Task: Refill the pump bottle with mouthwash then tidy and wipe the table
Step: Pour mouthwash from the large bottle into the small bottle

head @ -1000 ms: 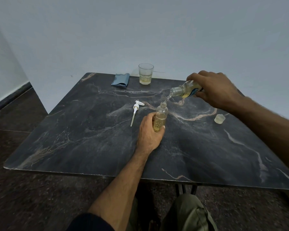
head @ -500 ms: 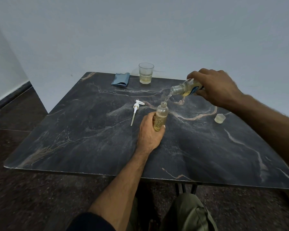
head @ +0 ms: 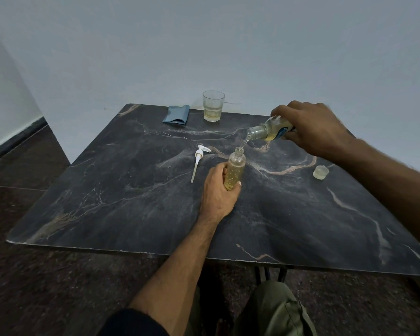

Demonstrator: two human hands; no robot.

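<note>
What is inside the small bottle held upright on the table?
The small bottle holds yellowish bubbly liquid to near its shoulder; the left hand covers its base.

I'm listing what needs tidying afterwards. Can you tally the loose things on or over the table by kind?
Bottles: 2, the pump bottle in the left hand and the mouthwash bottle in the right hand
Pump heads: 1
Caps: 1
Drinking glasses: 1
Cloths: 1, blue
Total: 6
</note>
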